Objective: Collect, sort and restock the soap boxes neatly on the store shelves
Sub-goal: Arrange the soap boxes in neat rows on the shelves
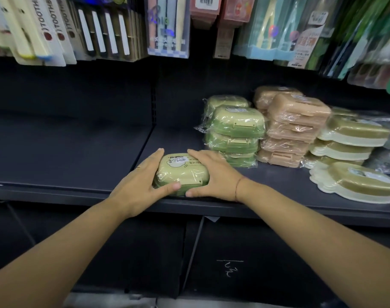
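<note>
Dark shelf (67, 152), green plastic-wrapped soap box (180, 172)

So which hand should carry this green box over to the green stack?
Probably the right hand: it holds the green box on the side facing the green stack; the left hand is on the far side.

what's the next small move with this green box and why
Probably slide the box back and to the right, to sit just left of the green stack. The left hand and right hand hold it at the front edge of the shelf, apart from the matching boxes. That stack is several boxes high, and the spot beside it looks free.
</note>
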`<action>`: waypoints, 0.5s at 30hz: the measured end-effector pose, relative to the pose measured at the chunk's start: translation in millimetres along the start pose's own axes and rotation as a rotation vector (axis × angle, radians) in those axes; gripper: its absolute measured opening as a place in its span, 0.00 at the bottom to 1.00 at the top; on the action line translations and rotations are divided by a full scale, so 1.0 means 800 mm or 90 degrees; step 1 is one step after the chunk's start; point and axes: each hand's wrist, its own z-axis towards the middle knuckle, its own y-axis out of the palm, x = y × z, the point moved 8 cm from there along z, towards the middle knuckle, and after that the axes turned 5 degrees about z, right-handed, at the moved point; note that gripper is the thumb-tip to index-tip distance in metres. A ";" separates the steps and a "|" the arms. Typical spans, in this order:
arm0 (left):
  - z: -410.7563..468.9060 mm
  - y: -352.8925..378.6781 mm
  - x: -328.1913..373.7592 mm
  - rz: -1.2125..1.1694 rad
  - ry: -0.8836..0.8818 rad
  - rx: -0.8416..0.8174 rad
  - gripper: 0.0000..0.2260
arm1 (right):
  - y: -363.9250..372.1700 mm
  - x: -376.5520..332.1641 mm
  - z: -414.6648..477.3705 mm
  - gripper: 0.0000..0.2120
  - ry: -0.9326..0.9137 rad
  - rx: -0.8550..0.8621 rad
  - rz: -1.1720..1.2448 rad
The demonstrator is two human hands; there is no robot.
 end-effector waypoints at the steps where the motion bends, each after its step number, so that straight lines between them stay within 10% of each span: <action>1: 0.000 0.000 -0.002 0.012 -0.013 -0.001 0.49 | 0.000 -0.002 0.000 0.51 -0.003 0.016 0.000; 15: 0.009 0.022 0.005 0.248 0.034 -0.081 0.47 | -0.255 0.008 0.011 0.56 0.053 0.328 -0.113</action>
